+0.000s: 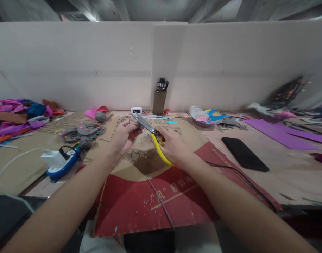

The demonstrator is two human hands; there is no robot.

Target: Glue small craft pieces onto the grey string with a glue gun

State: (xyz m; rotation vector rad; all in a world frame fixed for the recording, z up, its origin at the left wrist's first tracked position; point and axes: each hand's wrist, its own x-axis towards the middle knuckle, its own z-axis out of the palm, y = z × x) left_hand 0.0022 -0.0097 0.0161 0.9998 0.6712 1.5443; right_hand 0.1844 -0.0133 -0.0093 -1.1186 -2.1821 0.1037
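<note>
My right hand [174, 143] grips a pair of scissors with yellow handles [161, 151], their grey blades [143, 122] pointing up and to the left. Close to those blades, my left hand [126, 136] has its fingers pinched together. What sits in that pinch is too small and dark to make out. Below both hands, a loose tangle of grey yarn [137, 154] lies on the cardboard [121, 168]. A single strand [161, 198] runs from there toward the front edge, over the red printed part.
A dark bottle [159, 100] stands against the white partition [97, 63]. At right lie a black phone [244, 154], purple sheets [279, 133] and a bowl of scraps [204, 119]. At left are a blue power strip [63, 168], grey yarn balls [86, 143] and a fabric pile [18, 116].
</note>
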